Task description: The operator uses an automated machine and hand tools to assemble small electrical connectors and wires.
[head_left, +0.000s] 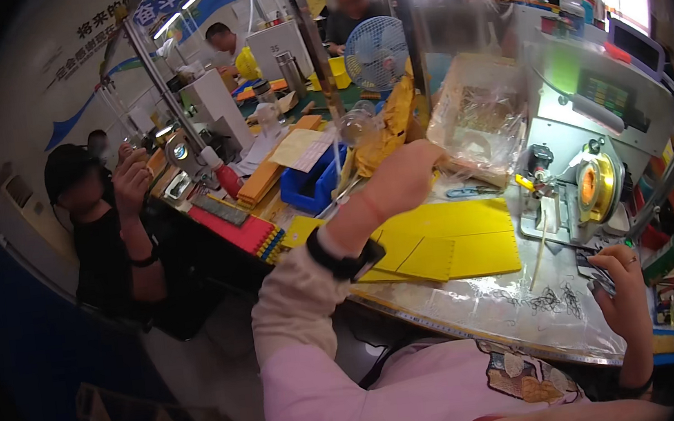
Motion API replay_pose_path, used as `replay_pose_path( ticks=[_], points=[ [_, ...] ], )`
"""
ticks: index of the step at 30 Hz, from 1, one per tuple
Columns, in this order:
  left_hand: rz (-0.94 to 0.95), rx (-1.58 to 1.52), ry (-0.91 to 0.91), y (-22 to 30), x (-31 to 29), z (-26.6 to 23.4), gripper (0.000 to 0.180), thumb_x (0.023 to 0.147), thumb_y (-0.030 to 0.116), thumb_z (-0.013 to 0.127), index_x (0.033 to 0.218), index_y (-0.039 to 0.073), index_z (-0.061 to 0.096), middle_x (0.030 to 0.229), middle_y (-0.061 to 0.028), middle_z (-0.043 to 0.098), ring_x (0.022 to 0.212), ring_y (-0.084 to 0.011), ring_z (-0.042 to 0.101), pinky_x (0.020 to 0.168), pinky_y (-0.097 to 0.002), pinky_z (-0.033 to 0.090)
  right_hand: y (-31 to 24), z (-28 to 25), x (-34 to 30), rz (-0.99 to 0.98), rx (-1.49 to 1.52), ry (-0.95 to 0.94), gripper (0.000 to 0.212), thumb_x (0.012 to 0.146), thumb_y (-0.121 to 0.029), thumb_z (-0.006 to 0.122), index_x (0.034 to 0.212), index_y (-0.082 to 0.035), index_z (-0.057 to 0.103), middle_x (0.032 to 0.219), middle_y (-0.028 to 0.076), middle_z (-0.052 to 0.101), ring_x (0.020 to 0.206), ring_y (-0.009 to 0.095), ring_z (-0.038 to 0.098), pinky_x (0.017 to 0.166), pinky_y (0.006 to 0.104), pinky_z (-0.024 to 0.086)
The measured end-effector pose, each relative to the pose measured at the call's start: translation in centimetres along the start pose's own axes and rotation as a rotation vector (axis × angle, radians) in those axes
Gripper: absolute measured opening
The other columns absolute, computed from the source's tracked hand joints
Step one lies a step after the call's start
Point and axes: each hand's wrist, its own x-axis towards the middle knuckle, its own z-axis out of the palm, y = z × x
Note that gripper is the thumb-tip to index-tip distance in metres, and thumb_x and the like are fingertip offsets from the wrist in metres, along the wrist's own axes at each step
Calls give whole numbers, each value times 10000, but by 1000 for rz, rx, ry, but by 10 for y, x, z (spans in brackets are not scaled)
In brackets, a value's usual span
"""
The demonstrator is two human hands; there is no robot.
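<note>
Left hand (pixel 403 177): raised over the desk's (pixel 487 310) far edge, gripping a clear plastic bag (pixel 479 113), contents indistinct. Right hand (pixel 620 283): at the desk's right edge, fingers closed on a small dark part (pixel 593 266).

You are reaching your left hand (pixel 407 177) up and forward, arm stretched out from a pink sleeve with a dark band circling the wrist; its fingers are curling closed, turned away from view. You are keeping your right hand (pixel 621 291) low at your right side, palm facing inward, fingers (pixel 605 260) bending loosely, forearm coming up from the lower edge.
</note>
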Motion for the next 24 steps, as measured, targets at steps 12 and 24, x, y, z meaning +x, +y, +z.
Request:
replay_pose_path(
  ticks=[12,24],
  points=[
    [-1479,638,504,-249,-411,-183,573,881,62,479,1430,221,438,1190,-240,603,1089,-406,603,934,-485,482,-9,-7,3,-20,-29,22,402,653,88,591,1041,-18,590,1079,149,540,1035,340,511,930,392,399],
    [-1472,592,532,-306,-381,-218,474,938,191,441,1399,296,467,1198,-244,606,1107,-400,595,936,-478,477,-55,8,32,-105,-98,4,374,638,64,580,1005,-6,595,1024,152,546,1004,344,506,907,394,398]
  ],
)
